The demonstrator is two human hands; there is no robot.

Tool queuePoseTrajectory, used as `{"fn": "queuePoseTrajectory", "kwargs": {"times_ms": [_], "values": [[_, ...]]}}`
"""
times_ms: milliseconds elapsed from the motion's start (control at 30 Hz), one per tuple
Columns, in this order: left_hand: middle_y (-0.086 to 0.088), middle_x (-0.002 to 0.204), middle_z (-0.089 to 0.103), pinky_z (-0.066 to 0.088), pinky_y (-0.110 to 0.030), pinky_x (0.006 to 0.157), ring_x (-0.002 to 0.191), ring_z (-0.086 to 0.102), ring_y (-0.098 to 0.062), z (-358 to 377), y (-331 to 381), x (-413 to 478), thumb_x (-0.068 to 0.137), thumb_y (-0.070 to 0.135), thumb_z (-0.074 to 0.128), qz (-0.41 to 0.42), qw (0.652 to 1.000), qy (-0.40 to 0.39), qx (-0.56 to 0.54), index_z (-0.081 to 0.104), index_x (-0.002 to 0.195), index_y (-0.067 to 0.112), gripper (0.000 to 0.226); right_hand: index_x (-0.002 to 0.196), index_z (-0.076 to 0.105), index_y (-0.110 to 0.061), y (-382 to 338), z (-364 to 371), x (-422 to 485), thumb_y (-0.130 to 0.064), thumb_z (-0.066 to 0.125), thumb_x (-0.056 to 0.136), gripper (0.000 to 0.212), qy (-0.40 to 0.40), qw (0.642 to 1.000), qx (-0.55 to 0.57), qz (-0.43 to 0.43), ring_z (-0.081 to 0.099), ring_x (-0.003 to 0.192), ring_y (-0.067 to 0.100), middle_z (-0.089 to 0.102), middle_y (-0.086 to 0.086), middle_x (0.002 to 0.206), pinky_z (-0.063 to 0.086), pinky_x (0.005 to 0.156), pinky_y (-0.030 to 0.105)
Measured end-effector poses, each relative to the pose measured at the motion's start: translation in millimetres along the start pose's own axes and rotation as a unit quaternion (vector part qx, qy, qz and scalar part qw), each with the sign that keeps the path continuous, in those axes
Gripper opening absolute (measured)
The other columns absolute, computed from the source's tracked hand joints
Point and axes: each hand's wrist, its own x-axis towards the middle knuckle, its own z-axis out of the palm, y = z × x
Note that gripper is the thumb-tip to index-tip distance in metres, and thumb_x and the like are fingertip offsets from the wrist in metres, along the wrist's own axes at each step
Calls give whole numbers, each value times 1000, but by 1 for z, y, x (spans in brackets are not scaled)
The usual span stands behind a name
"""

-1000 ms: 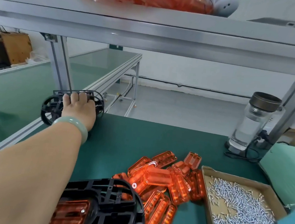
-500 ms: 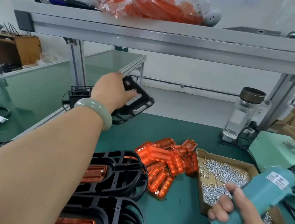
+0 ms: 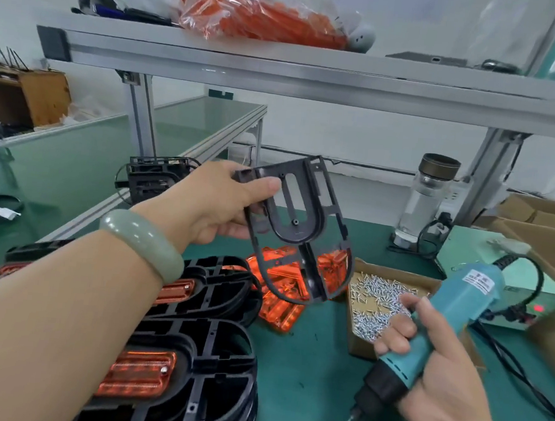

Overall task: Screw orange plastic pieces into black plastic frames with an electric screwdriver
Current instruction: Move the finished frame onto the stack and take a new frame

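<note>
Left hand (image 3: 210,201) grips a black frame (image 3: 301,226) by its top corner, held in the air above the orange pieces (image 3: 280,311) on the desk (image 3: 305,374). Right hand (image 3: 440,365) clutches the screwdriver (image 3: 433,328), tip down.

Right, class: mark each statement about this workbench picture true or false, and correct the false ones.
1. The left hand holds a black frame off the bench. True.
2. The right hand grips the electric screwdriver with its bit pointing up. False: the bit points down.
3. The screws lie in a cardboard tray. True.
4. The water bottle lies on its side. False: it stands upright.
</note>
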Motion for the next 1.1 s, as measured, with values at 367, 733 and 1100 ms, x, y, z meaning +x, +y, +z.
{"fn": "queuePoseTrajectory", "kwargs": {"times_ms": [367, 733, 1100], "values": [[-1, 107, 64, 60, -32, 57, 56, 69, -19, 47, -8, -52, 89, 25, 58, 46, 981, -21, 187, 50, 121, 24, 33, 85, 57, -21, -26, -13, 3, -35, 52, 86, 15, -41, 995, 90, -6, 40, 41, 1, 40, -12, 56, 44, 47, 17], [20, 74, 59, 38, -2, 64, 62, 54, 14, 82, -72, -136, 80, 54, 57, 97, 949, -81, 290, 44, 129, 42, 52, 84, 57, -22, -39, -23, 5, -39, 55, 86, 17, 16, 980, 187, -62, 43, 44, -1, 44, -13, 58, 44, 51, 15], [2, 109, 53, 35, -28, 73, 106, 53, -23, 92, -81, -150, 88, 50, 47, 81, 733, -158, 656, 42, 120, 29, 39, 85, 54, -21, -23, -10, 4, -33, 60, 79, 16, 41, 989, 116, -84, 42, 44, 3, 45, -11, 56, 42, 51, 15]]}}
